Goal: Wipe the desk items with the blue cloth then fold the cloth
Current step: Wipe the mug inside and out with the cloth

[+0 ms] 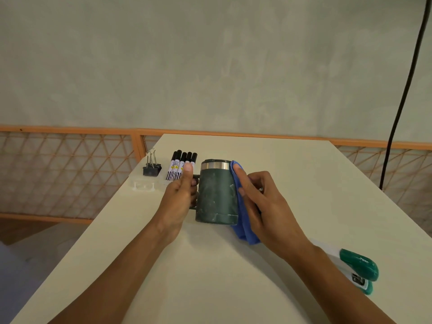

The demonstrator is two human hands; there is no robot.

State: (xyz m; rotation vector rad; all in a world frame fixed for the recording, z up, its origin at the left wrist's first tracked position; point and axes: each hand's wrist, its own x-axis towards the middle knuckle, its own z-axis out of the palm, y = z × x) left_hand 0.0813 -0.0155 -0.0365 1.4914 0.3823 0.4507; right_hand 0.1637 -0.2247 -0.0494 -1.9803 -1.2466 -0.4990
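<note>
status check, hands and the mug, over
Left hand grips dark green metal mug by its handle. Right hand holds blue cloth against mug's right side. Black-capped markers and binder clips behind-left, not in the way.

No clear words anywhere. Tiny print on the white labels of the markers (180, 168), too small to read. Big black marks on the green and white tool (357, 268), maybe a 2, too blurry.
</note>
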